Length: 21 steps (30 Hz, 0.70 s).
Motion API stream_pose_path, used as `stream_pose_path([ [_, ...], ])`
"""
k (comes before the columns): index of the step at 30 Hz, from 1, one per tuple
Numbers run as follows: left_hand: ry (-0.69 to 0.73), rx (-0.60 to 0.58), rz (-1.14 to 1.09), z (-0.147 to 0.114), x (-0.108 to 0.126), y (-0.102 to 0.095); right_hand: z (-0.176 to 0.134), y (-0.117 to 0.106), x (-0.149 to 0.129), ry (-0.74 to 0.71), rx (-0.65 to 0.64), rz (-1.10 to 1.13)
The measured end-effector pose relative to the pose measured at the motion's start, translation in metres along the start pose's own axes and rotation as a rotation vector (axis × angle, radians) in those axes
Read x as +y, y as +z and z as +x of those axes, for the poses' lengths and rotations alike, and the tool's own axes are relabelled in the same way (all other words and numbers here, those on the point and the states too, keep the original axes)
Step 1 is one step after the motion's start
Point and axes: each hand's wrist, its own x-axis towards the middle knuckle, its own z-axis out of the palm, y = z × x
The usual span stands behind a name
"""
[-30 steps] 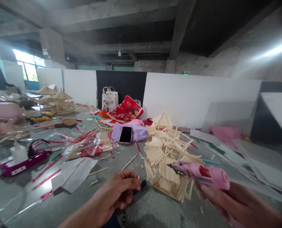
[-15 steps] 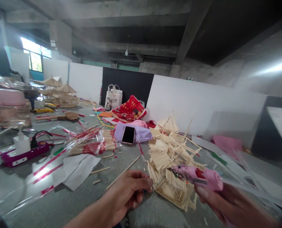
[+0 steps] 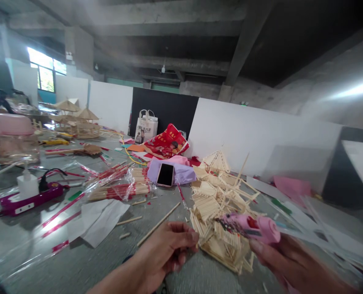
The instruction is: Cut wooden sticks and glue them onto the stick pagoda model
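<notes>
My right hand [image 3: 287, 261] is closed around a pink hot glue gun [image 3: 254, 228], its dark nozzle pointing left above a model house built of wooden sticks [image 3: 222, 249]. Just left of that model, my left hand [image 3: 172, 247] is held in a pinch, thumb against forefinger. Whatever sits between those fingertips is too small to make out. Behind the glue gun, more stick-built parts [image 3: 205, 200] pile up, with a pointed stick roof [image 3: 216, 161] at the back. A long loose stick [image 3: 158, 223] lies on the table beside my left hand.
Bundled sticks [image 3: 123, 190] in plastic lie left of a phone [image 3: 165, 174] on purple cloth. White paper [image 3: 103, 220], a purple power strip [image 3: 32, 198] and a pink-lidded jug [image 3: 14, 139] occupy the left. A red bag [image 3: 167, 143] and stick pavilions [image 3: 85, 122] stand farther back.
The glue gun and my right hand have shifted slightly left. My left hand has moved a little right, still pinched. At far left, a dark object has come into view behind the jug.
</notes>
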Motion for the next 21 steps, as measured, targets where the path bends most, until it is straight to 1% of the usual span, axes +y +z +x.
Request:
stream_pose_path([
  [2, -0.004, -0.002, 0.004, 0.0, 0.0, 0.001, 0.0, 0.001, 0.0, 0.046, -0.024, -0.021],
  [4, -0.007, -0.002, 0.009, 0.0, 0.001, 0.002, 0.0, 0.002, 0.0, 0.064, -0.031, 0.01],
  [7, -0.012, 0.004, 0.018, -0.001, 0.001, 0.003, 0.0, 0.0, -0.002, 0.043, -0.046, 0.035],
  [13, -0.043, 0.019, 0.028, -0.003, 0.001, 0.002, 0.001, -0.005, -0.007, 0.046, -0.024, -0.037],
  [16, -0.051, 0.022, 0.029, -0.002, 0.002, 0.002, 0.001, -0.006, -0.01, 0.022, -0.036, 0.016],
  [19, -0.055, 0.034, 0.026, -0.002, 0.003, 0.004, 0.002, -0.007, -0.01, -0.015, -0.019, 0.061],
  [21, -0.061, 0.053, 0.024, -0.003, 0.003, 0.005, 0.002, -0.006, -0.007, 0.008, -0.058, 0.096],
])
